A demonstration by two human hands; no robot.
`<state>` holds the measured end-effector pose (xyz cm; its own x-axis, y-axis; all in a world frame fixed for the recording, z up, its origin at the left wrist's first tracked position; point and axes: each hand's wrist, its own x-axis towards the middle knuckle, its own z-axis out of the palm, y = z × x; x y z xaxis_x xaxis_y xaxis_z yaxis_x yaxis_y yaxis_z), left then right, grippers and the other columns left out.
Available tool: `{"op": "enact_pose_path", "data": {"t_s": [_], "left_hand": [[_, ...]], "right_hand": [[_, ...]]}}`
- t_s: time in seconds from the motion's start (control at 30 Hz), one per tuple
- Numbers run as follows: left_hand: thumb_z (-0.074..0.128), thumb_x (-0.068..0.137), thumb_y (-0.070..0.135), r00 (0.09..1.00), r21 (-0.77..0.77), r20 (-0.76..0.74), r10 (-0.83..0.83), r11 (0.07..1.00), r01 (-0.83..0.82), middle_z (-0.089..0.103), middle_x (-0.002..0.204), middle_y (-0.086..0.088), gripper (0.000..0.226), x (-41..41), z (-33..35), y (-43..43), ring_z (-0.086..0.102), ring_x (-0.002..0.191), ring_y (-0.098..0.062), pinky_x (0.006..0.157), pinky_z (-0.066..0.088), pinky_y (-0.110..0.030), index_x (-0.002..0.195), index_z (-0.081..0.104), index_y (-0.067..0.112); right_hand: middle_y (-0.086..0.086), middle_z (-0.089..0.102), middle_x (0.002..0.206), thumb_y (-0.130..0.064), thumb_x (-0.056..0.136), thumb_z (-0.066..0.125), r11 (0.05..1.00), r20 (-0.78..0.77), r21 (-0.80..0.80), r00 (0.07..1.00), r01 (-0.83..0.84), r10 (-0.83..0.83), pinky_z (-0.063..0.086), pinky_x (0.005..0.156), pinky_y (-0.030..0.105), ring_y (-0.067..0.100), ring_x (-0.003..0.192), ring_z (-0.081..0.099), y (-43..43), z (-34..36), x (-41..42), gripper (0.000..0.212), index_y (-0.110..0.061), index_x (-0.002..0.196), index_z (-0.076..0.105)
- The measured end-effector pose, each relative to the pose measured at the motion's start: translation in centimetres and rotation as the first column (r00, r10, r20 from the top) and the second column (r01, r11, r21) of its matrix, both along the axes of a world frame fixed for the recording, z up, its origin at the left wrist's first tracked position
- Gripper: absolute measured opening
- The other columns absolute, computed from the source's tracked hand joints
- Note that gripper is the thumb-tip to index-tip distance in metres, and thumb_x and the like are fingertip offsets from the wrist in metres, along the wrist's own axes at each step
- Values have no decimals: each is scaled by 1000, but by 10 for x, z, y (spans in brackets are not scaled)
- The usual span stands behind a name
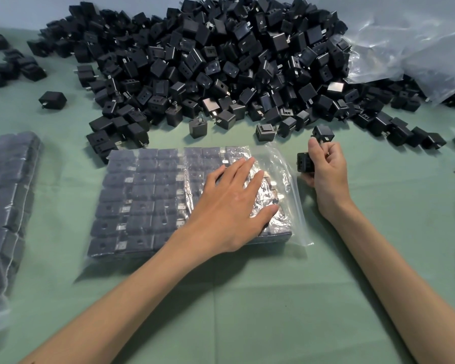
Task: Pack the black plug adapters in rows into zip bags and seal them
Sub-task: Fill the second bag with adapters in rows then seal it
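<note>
A clear zip bag (147, 200) lies flat on the green table, holding black plug adapters in neat rows; its mouth faces right. My left hand (231, 203) rests flat on the bag's right part, fingers straight. Just right of the bag's mouth, my right hand (326, 172) grips black plug adapters (305, 162): one at the palm and another (323, 133) pinched at the fingertips. A big heap of loose black adapters (208, 64) fills the table's far side.
A filled bag (8, 206) lies at the left edge. Empty clear bags (410, 46) are piled at the far right. Stray adapters (52, 99) dot the cloth left and right of the heap. Green cloth (247, 298) stretches near me.
</note>
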<state>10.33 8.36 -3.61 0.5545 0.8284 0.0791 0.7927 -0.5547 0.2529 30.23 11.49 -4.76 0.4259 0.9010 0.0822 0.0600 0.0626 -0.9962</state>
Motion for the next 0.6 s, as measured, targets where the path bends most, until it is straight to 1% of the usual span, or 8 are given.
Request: {"op": "enact_pose_path", "data": {"t_s": [0.07, 0.1, 0.17, 0.23, 0.3, 0.4, 0.5, 0.6], "left_hand": [[12, 90, 65, 1000, 1, -1, 2, 1000, -2, 4, 162, -2, 78, 0, 0, 0, -6, 147, -11, 116, -5, -37, 152, 18, 20], [12, 90, 65, 1000, 1, -2, 1, 1000, -1, 3, 162, -2, 77, 0, 0, 0, -6, 147, -11, 117, -5, -37, 152, 18, 20], [13, 90, 65, 1000, -2, -5, 2, 1000, -2, 3, 162, -2, 77, 0, 0, 0, -6, 147, -11, 117, -5, -38, 153, 17, 20], [13, 90, 65, 1000, -4, -3, 3, 1000, -3, 3, 163, -2, 77, 0, 0, 0, -6, 147, -11, 117, -5, -38, 153, 17, 20], [14, 91, 64, 1000, -2, -2, 2, 1000, -2, 3, 163, -2, 76, 0, 0, 0, -6, 147, -11, 117, -4, -38, 153, 17, 20], [15, 92, 64, 1000, 2, -6, 5, 1000, -5, 3, 162, -2, 75, 0, 0, 0, -6, 147, -12, 117, -4, -39, 153, 17, 20], [16, 92, 64, 1000, 4, -3, 7, 1000, -7, 3, 162, -2, 75, 0, 0, 0, -6, 147, -11, 117, -4, -38, 153, 17, 20], [15, 91, 64, 1000, 3, 1, 6, 1000, -6, 3, 162, -2, 75, 0, 0, 0, -6, 147, -12, 117, -4, -37, 153, 17, 20]], "right_hand": [[-4, 39, 70, -31, 96, 55, 999, 48, -12, 998, 45, -45, 46, 51, 22, 7, 63, 44, 0, 0, -1, 35, -23, 72, 32], [-2, 39, 69, -31, 96, 56, 998, 98, -20, 993, 67, -65, 46, 53, 29, 9, 63, 44, 0, 0, -1, 37, -22, 70, 31], [3, 38, 69, -29, 94, 58, 994, 278, -27, 956, 104, -92, 45, 58, 43, 19, 64, 42, -2, -1, -1, 38, -21, 69, 30], [3, 41, 68, -22, 90, 60, 996, 461, -21, 885, 89, -69, 43, 61, 38, 20, 63, 41, -3, -2, -1, 36, -22, 68, 31], [-2, 46, 69, -12, 85, 60, 999, 528, -19, 849, 25, -12, 40, 57, 29, 19, 60, 41, -4, -3, -1, 31, -24, 70, 36], [1, 55, 76, -8, 84, 63, 996, 471, -53, 878, -71, 88, 45, 60, 33, 16, 63, 48, -5, -3, 0, 28, -24, 71, 44], [-1, 60, 69, -12, 85, 69, 985, 372, -85, 913, -147, 169, 42, 57, 26, 4, 55, 49, -5, -3, 2, 25, -21, 71, 51], [14, 66, 70, -14, 83, 72, 970, 287, -82, 927, -227, 241, 44, 59, 29, 13, 59, 53, -8, -3, 4, 20, -10, 74, 55]]}}
